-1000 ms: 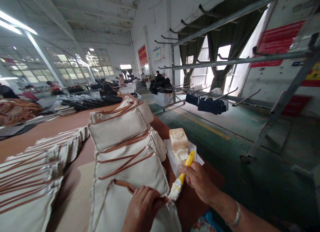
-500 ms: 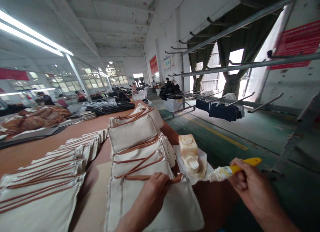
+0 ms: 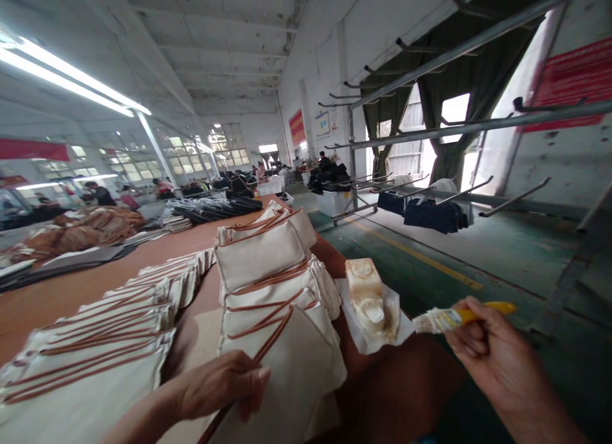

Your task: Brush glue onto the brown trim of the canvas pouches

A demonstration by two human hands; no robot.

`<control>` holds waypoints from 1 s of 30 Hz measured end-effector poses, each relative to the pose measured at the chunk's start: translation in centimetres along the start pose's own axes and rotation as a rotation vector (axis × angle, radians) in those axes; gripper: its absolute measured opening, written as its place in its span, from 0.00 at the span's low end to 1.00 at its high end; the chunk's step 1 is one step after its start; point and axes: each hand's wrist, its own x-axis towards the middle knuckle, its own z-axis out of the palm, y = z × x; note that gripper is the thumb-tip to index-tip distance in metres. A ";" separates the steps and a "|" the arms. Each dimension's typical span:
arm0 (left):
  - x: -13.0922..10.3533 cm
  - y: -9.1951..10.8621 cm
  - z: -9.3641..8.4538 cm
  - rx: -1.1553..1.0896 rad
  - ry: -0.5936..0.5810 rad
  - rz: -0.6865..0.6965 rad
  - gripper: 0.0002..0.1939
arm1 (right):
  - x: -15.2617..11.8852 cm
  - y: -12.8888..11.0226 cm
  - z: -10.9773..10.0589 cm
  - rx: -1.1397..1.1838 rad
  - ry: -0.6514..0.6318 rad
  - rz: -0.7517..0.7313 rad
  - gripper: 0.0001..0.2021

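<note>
My left hand [image 3: 229,385] is closed on the brown strap [image 3: 275,336] of the nearest cream bag piece [image 3: 296,361], which lies turned at an angle on the front of a stack. In my right hand [image 3: 488,342] is a brush with a yellow handle [image 3: 500,307]; its bristles [image 3: 428,322], coated in something whitish, point left. Between the stack and the brush, a stained plastic container [image 3: 366,291] with a whitish opening rests on a white sheet [image 3: 404,329] at the table's right edge. More cream pieces [image 3: 262,253] with brown straps are stacked beyond my left hand.
Overlapping cream pieces [image 3: 119,342] lie at the left of the brown table [image 3: 191,230]. Brown material [image 3: 90,230] and black items [image 3: 215,208] are farther back. A metal rack [image 3: 430,133] holding dark items [image 3: 433,214] stands to the right. People work in the distance.
My left hand has moved left and toward me with the strap, and the front bag piece has turned. My right hand and the brush have shifted slightly right.
</note>
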 end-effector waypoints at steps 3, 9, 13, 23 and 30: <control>1.8 -4.9 2.1 0.137 0.170 -0.085 0.28 | 0.0 2.9 -0.7 -0.019 -0.006 0.080 0.13; 7.2 -8.1 4.0 0.317 0.842 -0.104 0.15 | -0.3 7.0 -1.0 -0.107 -0.050 0.155 0.19; 10.7 -7.9 3.9 0.240 0.875 -0.178 0.18 | -0.7 8.2 -0.1 -0.148 -0.041 0.148 0.21; 12.6 -5.7 4.9 -0.017 0.711 0.054 0.21 | -0.3 11.4 2.7 -0.316 -0.123 0.044 0.19; 8.5 -2.0 7.1 -0.266 0.499 0.228 0.20 | 0.7 12.1 4.9 -0.525 -0.313 -0.045 0.19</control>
